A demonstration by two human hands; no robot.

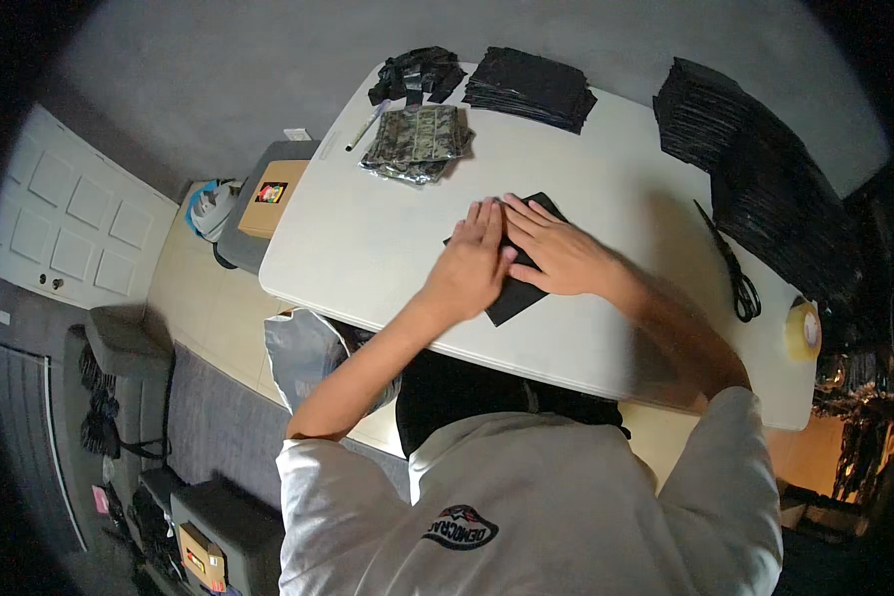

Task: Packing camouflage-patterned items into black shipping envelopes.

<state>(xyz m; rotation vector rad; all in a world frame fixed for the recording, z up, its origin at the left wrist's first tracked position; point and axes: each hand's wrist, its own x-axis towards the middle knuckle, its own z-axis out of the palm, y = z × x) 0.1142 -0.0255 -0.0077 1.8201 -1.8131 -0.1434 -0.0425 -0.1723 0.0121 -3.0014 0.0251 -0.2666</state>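
Observation:
On the white table point(387, 261), a flat black piece of thin sheet material point(518, 301) lies under both of my hands. My left hand point(477, 261) rests on its left part, fingers extended and close together. Beside it, my right hand point(555, 249) presses flat on its upper right part, with the fingers slightly spread. The fingertips of the two hands nearly meet. Neither hand is seen grasping the piece; its middle is hidden beneath them.
Camouflage-patterned packets in clear plastic point(417, 141), a pen point(367, 125), a black bundle point(417, 71) and a black stack point(529, 86) lie at the far side. Rightward are long black stacks point(760, 164), black scissors point(731, 268) and a tape roll point(803, 330). A bag point(305, 354) stands below the front edge.

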